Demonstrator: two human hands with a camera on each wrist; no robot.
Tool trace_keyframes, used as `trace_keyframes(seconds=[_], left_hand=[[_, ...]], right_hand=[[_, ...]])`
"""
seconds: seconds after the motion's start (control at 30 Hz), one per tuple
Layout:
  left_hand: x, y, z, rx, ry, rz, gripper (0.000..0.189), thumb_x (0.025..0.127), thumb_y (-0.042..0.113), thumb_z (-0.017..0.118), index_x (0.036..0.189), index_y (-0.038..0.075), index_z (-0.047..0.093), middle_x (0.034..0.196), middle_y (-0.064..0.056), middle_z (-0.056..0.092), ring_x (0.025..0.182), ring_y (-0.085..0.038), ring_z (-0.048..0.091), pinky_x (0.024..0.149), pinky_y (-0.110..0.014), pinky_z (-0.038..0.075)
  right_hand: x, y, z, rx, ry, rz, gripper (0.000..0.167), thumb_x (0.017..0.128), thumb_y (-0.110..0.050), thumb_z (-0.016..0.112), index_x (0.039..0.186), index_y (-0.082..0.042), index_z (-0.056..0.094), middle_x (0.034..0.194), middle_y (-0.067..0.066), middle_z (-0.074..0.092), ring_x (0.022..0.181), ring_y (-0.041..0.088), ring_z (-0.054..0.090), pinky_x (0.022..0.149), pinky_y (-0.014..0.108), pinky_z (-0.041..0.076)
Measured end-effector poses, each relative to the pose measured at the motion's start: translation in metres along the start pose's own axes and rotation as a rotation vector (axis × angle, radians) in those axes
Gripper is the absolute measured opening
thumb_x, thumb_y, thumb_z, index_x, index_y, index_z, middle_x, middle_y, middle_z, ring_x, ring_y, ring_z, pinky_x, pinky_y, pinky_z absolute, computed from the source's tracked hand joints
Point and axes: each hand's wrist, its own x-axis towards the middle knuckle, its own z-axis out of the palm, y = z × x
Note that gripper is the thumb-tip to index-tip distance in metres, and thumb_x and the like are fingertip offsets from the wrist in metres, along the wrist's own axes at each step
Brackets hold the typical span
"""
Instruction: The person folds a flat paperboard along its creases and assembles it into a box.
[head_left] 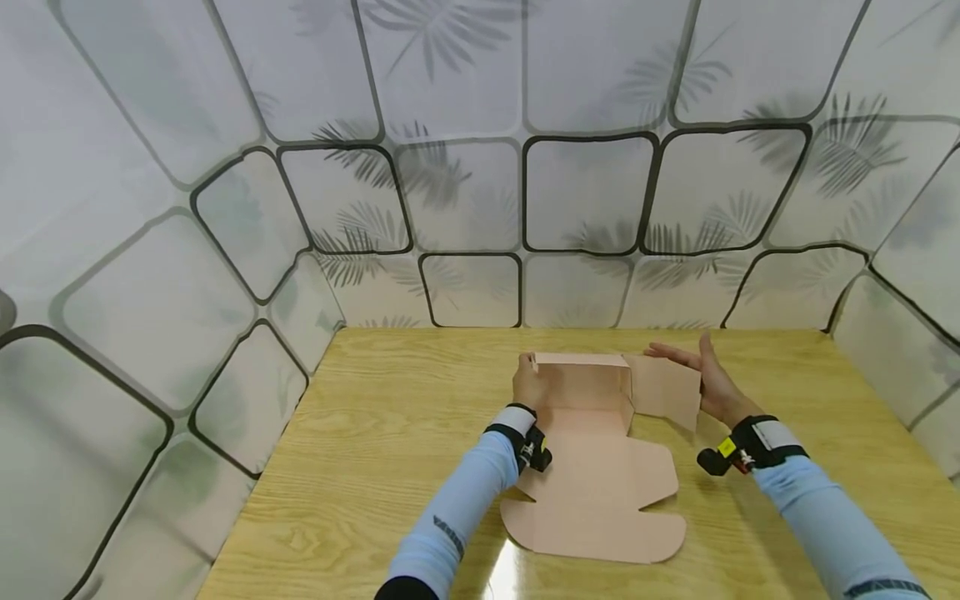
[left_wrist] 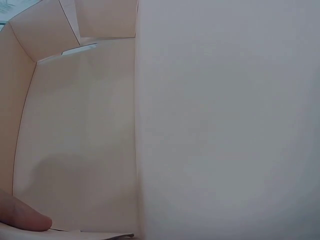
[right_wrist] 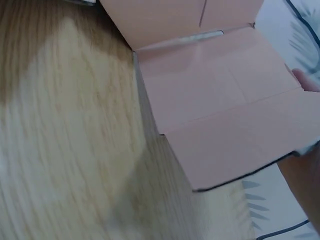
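Note:
A partly folded tan cardboard box lies on the table, its back wall upright and its lid part spread flat toward the person. My left hand grips the box's left side near the back corner. In the left wrist view, its thumb presses inside a folded side panel. On the other side, my right hand touches the outer edge of the right side flap, fingers straight and thumb raised. That creased flap stands folded outward in the right wrist view, hiding part of the hand.
The box rests on a light wood-grain table. A patterned curtain with leaf prints and dark outlines hangs along the table's back and sides. Rounded tabs of the lid part point toward the front edge.

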Motion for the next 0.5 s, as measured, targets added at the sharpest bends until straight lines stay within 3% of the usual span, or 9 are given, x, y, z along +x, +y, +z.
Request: trace_keyframes(seconds=[0.17,0.3,0.4,0.5], left_hand=[[0.01,-0.016,0.011,-0.007,0.004,0.009,0.052,0.09,0.014,0.058,0.135,0.029,0.036,0.07,0.0,0.051,0.051,-0.015,0.038,0.048,-0.03,0.031],[0.007,-0.008,0.006,0.01,0.009,-0.002,0.049,0.09,0.013,0.057,0.133,0.025,0.037,0.067,-0.002,0.051,0.05,-0.016,0.039,0.046,-0.03,0.033],[0.005,-0.004,0.003,0.012,0.012,-0.014,0.047,0.089,0.013,0.058,0.131,0.024,0.038,0.072,-0.002,0.056,0.051,-0.017,0.044,0.047,-0.03,0.036],[0.007,-0.008,0.007,0.004,0.002,-0.031,0.049,0.089,0.012,0.059,0.131,0.024,0.039,0.073,-0.002,0.057,0.052,-0.018,0.045,0.046,-0.031,0.036]], right_hand=[[0.002,0.001,0.001,0.17,-0.138,0.017,0.081,0.095,-0.058,-0.007,0.152,-0.015,0.033,0.142,-0.001,0.054,0.121,0.02,0.059,0.093,0.035,0.052],[0.004,0.002,0.004,0.213,-0.233,0.051,0.082,0.092,-0.059,-0.011,0.155,-0.019,0.022,0.146,-0.002,0.048,0.13,0.018,0.051,0.104,0.036,0.044],[0.006,0.006,0.007,0.094,-0.247,0.075,0.071,0.096,-0.051,-0.009,0.156,-0.022,0.015,0.147,-0.013,0.042,0.134,0.007,0.044,0.106,0.031,0.041],[0.01,0.012,0.012,-0.118,-0.192,0.099,0.054,0.106,-0.034,0.008,0.157,-0.018,0.005,0.139,-0.019,0.042,0.131,-0.002,0.042,0.103,0.029,0.042]])
